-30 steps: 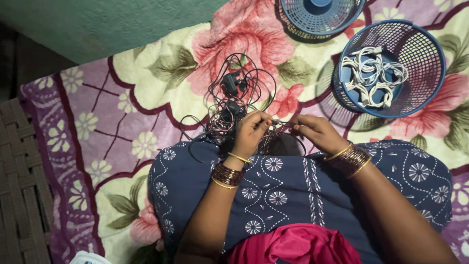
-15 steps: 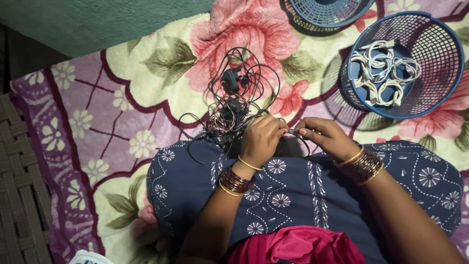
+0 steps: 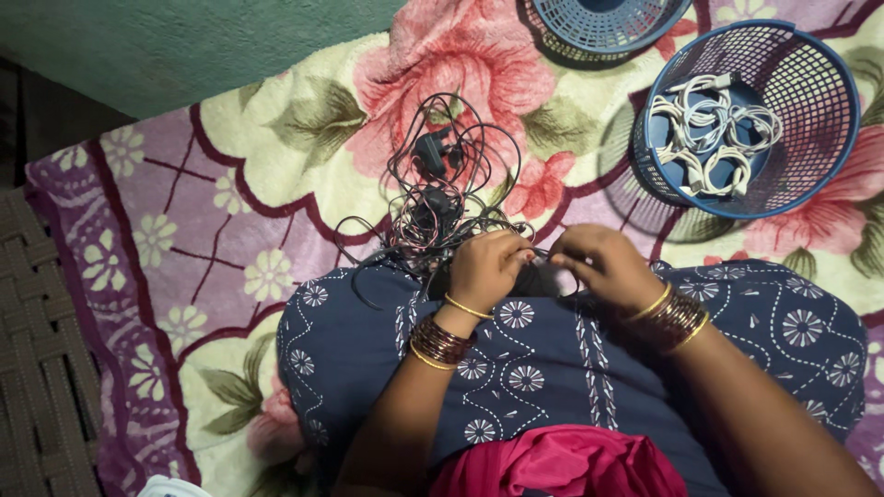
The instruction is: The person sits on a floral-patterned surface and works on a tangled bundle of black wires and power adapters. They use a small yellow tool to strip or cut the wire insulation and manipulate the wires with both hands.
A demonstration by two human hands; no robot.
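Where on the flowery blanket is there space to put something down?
The floral blanket lies bare left of the tangled black cables, up to the woven mat. It is crowded around both hands and the blue mesh basket holding white coiled cables.

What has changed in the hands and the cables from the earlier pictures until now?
Very little. Both hands, left hand and right hand, keep pinching the black cable between them. The tangle of black cables and the basket of white cables lie as before.

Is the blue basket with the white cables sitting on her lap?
No, the blue basket holding the white cables rests on the floral blanket, apart from the lap and both hands.
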